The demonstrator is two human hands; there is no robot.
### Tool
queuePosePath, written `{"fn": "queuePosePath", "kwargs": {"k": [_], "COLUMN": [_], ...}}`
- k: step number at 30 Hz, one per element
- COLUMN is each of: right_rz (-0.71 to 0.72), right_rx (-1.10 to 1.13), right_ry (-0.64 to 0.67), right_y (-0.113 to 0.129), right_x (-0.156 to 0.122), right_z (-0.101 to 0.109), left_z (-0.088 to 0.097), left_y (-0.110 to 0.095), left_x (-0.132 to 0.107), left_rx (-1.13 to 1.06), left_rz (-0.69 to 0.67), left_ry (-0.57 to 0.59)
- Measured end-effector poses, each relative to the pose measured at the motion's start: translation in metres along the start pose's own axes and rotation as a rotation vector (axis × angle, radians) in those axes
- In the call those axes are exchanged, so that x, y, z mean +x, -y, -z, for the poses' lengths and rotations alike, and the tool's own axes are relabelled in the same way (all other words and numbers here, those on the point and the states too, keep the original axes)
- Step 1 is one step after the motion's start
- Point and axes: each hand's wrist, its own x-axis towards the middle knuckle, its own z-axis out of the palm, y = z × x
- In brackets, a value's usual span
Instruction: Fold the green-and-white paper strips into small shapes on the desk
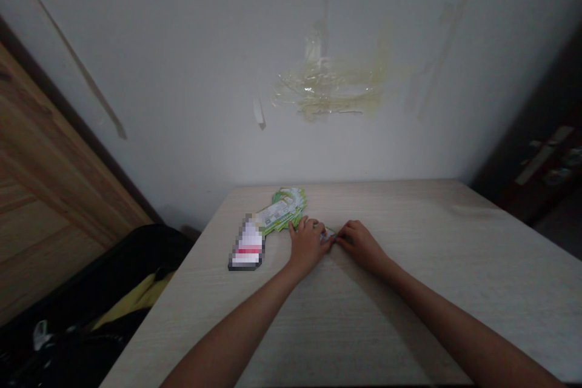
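Pinching a packet [329, 233] between left hand [309, 242] and right hand [362, 244], fingers [347, 233] closed, labels [278, 211] unreadable

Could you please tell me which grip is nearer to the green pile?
Left: the left grip is by the right edge of the green pile; the right grip is farther right.

Green-and-white printed papers [282, 209], pale grained tabletop [454, 242], grey wall [182, 73], yellowish tape [327, 88], brown wooden panel [45, 109]

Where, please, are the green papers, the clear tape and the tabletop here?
Green papers [282, 211], head view: middle of the fanned pile.
Clear tape [328, 86], head view: its crinkled middle.
Tabletop [436, 224], head view: bare surface, right side.
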Motion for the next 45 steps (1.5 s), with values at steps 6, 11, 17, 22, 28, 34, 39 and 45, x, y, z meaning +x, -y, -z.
{"fn": "queuePosePath", "kwargs": {"k": [6, 11, 17, 22, 28, 34, 39, 45], "right_rz": [-0.027, -0.068, -0.137, -0.179, -0.197, -0.201, -0.186, -0.175], "right_rx": [-0.018, -0.027, -0.019, -0.008, 0.023, 0.037, 0.054, 0.083], "right_ry": [0.012, 0.022, -0.011, 0.037, 0.016, -0.026, -0.04, 0.009], "right_y": [0.0, -0.002, -0.008, -0.009, -0.009, -0.012, -0.013, -0.02], "right_x": [0.001, 0.003, 0.006, 0.01, 0.01, 0.01, 0.01, 0.013], "right_z": [-0.001, -0.005, -0.006, -0.005, -0.004, -0.007, -0.007, -0.003], "left_z": [-0.003, -0.004, -0.003, -0.003, -0.005, -0.005, -0.006, -0.008], "left_y": [0.002, 0.003, 0.005, 0.006, 0.007, 0.003, 0.002, 0.002], "left_x": [0.001, 0.002, 0.003, 0.004, 0.004, 0.003, 0.004, 0.007], "left_rx": [-0.011, -0.011, -0.034, -0.065, -0.067, -0.036, -0.037, -0.051], "left_rz": [0.006, -0.007, 0.013, 0.02, 0.025, 0.005, -0.004, 0.025], "left_ry": [0.007, 0.004, 0.056, 0.064, 0.053, 0.006, -0.008, 0.041]}}
